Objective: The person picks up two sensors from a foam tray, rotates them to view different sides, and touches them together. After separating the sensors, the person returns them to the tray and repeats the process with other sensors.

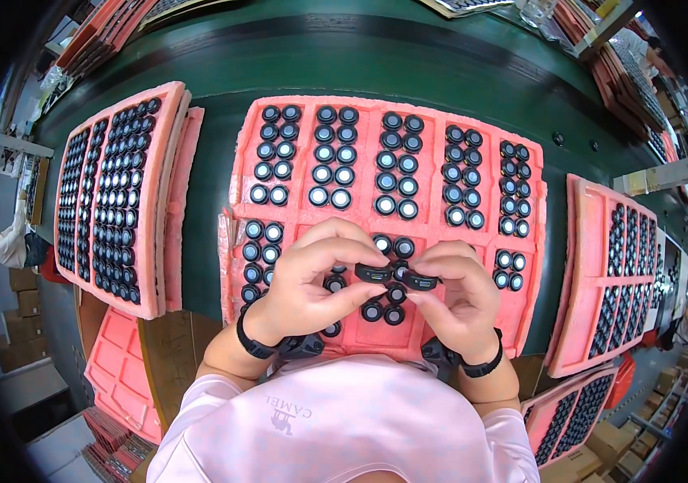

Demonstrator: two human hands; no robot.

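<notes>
My left hand (299,283) pinches a small round black device (372,274) between thumb and fingers. Between the fingertips of my right hand (466,299) is a similar round black device (419,282). Both are tipped so their side edges, each with a small slot, face me, and they hang close together. Below them lies a pink foam tray (369,165) with rows of black round devices (396,165), many with pale round centres, set in its compartments. My hands and forearms cover part of its near rows.
Stacked pink trays of black devices stand at left (163,201) and right (573,282) on the green table (328,60). Two loose black devices (558,138) lie beyond the tray's right corner. Lower left are pink trays (122,362) without devices. Other people are at both sides.
</notes>
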